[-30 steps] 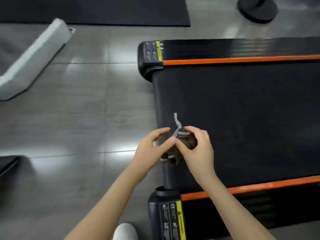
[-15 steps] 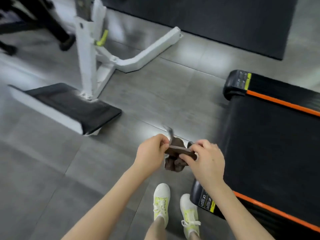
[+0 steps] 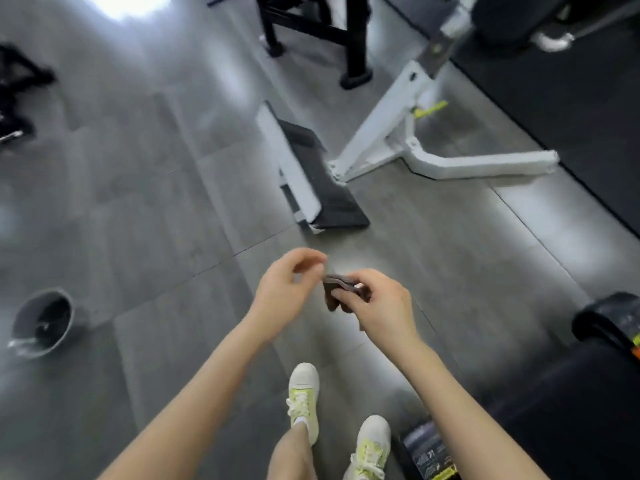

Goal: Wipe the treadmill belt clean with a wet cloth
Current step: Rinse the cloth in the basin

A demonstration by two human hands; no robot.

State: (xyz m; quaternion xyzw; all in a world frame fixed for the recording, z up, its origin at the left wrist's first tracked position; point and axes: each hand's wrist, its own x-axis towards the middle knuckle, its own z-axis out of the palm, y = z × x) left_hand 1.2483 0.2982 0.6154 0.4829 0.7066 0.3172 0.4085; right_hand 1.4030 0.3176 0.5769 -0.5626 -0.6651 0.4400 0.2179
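- Head view: the right hand (image 3: 381,306) grips a small dark brown cloth (image 3: 341,289), folded or bunched, with fingers and thumb curled round it. Much of the cloth is hidden behind those fingers.
- The left hand (image 3: 289,287) is just left of the cloth, its fingers curled and its fingertips close to the cloth's left edge. Blur makes it impossible to tell whether they pinch it.
- The cloth is held in the air above the grey floor (image 3: 138,202), well left of the treadmill (image 3: 571,410).
- Only the treadmill's dark near end shows, low on the right. Most of it is cut off by the frame edge, and the right forearm covers part of it. Its labels are too blurred to read.
- A dark round bucket (image 3: 43,322) stands on the floor at the far left; its contents are unclear.
- A white machine frame (image 3: 381,140) stands further off, smeared by motion.
- Two pale shoes (image 3: 304,396) are near the bottom edge.
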